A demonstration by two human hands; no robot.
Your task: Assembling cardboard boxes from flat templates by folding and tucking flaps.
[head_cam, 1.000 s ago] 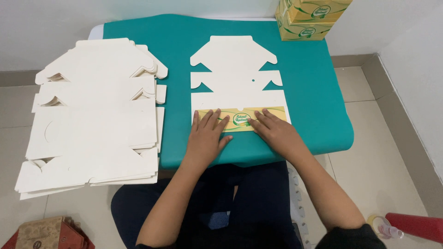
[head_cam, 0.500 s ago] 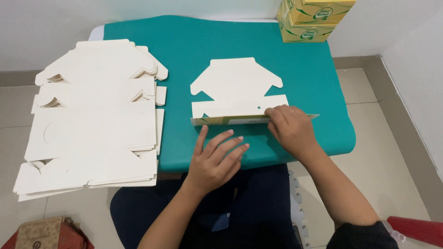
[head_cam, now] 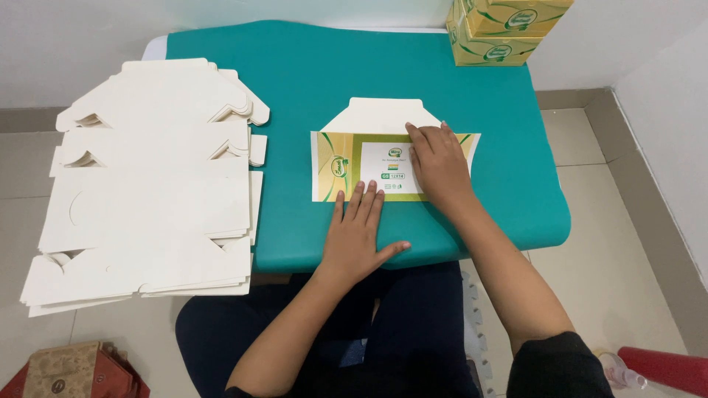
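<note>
tabletop (head_cam: 295, 81) teal | stack of flat white carton blanks (head_cam: 147, 184) at its left edge | folded yellow-green carton (head_cam: 354, 166) mid-tabletop, white flap up top | right hand (head_cam: 436, 163) flat, pressing it | left hand (head_cam: 359, 236) spread, fingertips on its near edge

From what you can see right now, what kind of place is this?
Probably a small, informal box-folding workstation in a plain room. A person's hands press a folded carton blank on a teal padded table; a stack of flat white blanks waits beside it, and finished yellow boxes stand at the far corner.
</note>
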